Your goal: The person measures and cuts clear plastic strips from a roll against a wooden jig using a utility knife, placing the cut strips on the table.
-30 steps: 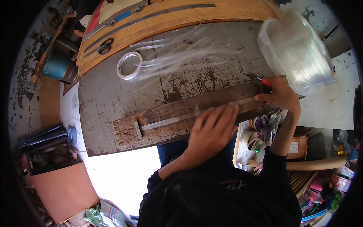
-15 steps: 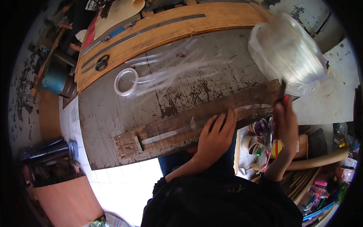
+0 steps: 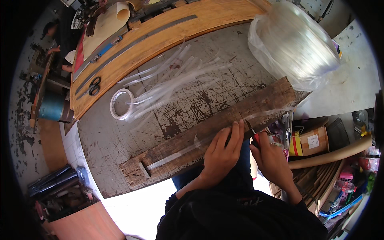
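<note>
The left hand [image 3: 222, 154] lies flat on the worn wooden plank [image 3: 208, 134], fingers pressed together and bearing down on a length of clear tube [image 3: 180, 154] that runs along the plank's near edge. The right hand [image 3: 272, 158] sits just right of it, fingers curled around a red-handled cutter [image 3: 256, 138] whose blade meets the tube right at the left fingertips. That closeness is the risk: should the blade skid on the slick plastic, it is likely to run straight into those fingertips. The tube stretches on toward the bagged coil of clear tubing [image 3: 294, 44] at the far right of the table [image 3: 120, 136], so tension from the coil could tug the piece askew and spoil the cut. The plank hangs past the table's near edge; heavy pressure there may rock it. Farther off, cut clear pieces [image 3: 176, 82] lie scattered beside a small ring of tubing [image 3: 121, 104], loose enough to roll. Black scissors [image 3: 94, 86] rest on the yellow wooden board [image 3: 168, 32] at the far left, well apart from the work.
</note>
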Motion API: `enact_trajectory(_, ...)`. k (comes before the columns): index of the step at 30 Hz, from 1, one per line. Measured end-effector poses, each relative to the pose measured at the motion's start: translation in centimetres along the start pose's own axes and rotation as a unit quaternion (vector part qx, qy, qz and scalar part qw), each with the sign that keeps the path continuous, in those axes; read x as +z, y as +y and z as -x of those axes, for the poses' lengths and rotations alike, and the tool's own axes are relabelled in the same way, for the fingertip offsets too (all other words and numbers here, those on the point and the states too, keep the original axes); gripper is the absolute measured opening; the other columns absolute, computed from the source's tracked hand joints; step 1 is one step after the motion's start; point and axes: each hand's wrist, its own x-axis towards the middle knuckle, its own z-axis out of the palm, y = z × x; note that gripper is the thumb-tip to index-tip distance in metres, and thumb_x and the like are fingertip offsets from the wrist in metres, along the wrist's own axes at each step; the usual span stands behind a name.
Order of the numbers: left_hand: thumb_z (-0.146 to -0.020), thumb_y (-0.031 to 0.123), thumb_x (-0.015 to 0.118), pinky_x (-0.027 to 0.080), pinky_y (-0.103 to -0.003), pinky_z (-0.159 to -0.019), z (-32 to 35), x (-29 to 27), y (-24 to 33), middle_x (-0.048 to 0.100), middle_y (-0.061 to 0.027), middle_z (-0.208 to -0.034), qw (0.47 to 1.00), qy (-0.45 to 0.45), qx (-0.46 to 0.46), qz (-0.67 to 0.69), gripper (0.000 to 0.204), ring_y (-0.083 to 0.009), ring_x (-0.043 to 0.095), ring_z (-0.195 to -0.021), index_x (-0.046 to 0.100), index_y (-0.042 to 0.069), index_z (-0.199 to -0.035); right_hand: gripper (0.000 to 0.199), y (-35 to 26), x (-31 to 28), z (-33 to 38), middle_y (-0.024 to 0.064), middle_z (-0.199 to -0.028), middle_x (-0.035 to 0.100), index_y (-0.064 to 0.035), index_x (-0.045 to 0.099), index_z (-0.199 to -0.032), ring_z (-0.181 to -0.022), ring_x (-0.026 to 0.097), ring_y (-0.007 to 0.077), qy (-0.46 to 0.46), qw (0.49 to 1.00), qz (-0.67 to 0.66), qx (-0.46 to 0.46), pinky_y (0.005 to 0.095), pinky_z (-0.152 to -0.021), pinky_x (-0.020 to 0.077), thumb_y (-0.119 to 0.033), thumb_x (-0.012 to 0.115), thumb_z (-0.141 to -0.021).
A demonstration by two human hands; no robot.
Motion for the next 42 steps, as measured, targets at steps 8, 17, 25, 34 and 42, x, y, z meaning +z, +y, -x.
enact_trajectory(8,-0.072,0.009,0.055,0.049,-0.027,-0.076,-0.1,0.0,-0.2,0.056,-0.0042,-0.110,1.000,0.013,0.005,0.005,0.040,-0.0171,0.054,-0.090,0.062,0.005,-0.111,0.026,-0.8,0.1,-0.2,0.0238,-0.061,0.057,0.0005,0.036,-0.099,-0.059,0.058,0.0426,-0.014,0.999,0.032,0.001,0.0495,-0.051,0.0443,-0.019,0.050,-0.090)
enact_trajectory(17,-0.075,0.014,0.059,0.046,-0.029,-0.079,-0.6,-0.5,-0.5,0.056,-0.0028,-0.107,0.999,-0.023,-0.008,0.041,0.035,-0.0159,0.055,-0.087,0.063,0.005,-0.109,0.027,-2.0,0.2,-0.7,0.0223,-0.056,0.057,0.0016,0.036,-0.095,-0.053,0.058,0.0415,-0.041,0.996,0.063,0.056,0.0485,-0.049,0.0464,-0.021,0.051,-0.089)
enact_trajectory(25,-0.075,0.017,0.066,0.038,-0.040,-0.089,-3.1,-1.1,-1.4,0.056,-0.0079,-0.117,0.976,-0.063,-0.109,0.175,0.018,-0.0234,0.054,-0.106,0.066,0.012,-0.092,0.029,-2.2,-0.1,-1.2,0.0192,-0.056,0.059,0.0008,0.039,-0.091,-0.051,0.060,0.0364,-0.054,0.989,0.110,0.078,0.0459,-0.047,0.0483,-0.024,0.053,-0.087)
enact_trajectory(34,-0.072,0.014,0.068,0.040,-0.037,-0.083,-3.7,-0.5,-0.9,0.058,-0.0103,-0.116,0.968,-0.060,-0.162,0.183,0.010,-0.0246,0.058,-0.101,0.058,0.013,-0.069,0.034,-2.8,-0.2,-1.8,0.0205,-0.066,0.061,0.0007,0.037,-0.094,-0.052,0.060,0.0387,-0.129,0.973,0.103,0.159,0.0475,-0.047,0.0486,-0.027,0.054,-0.086)
enact_trajectory(42,-0.070,0.012,0.069,0.041,-0.034,-0.080,-4.2,-0.4,-0.7,0.060,-0.0062,-0.111,0.966,-0.053,-0.186,0.171,0.012,-0.0227,0.059,-0.098,0.057,0.014,-0.072,0.032,-2.5,-0.4,-1.9,0.0215,-0.062,0.059,0.0011,0.038,-0.094,-0.053,0.059,0.0402,-0.100,0.982,0.066,0.146,0.0483,-0.048,0.0484,-0.026,0.054,-0.087)
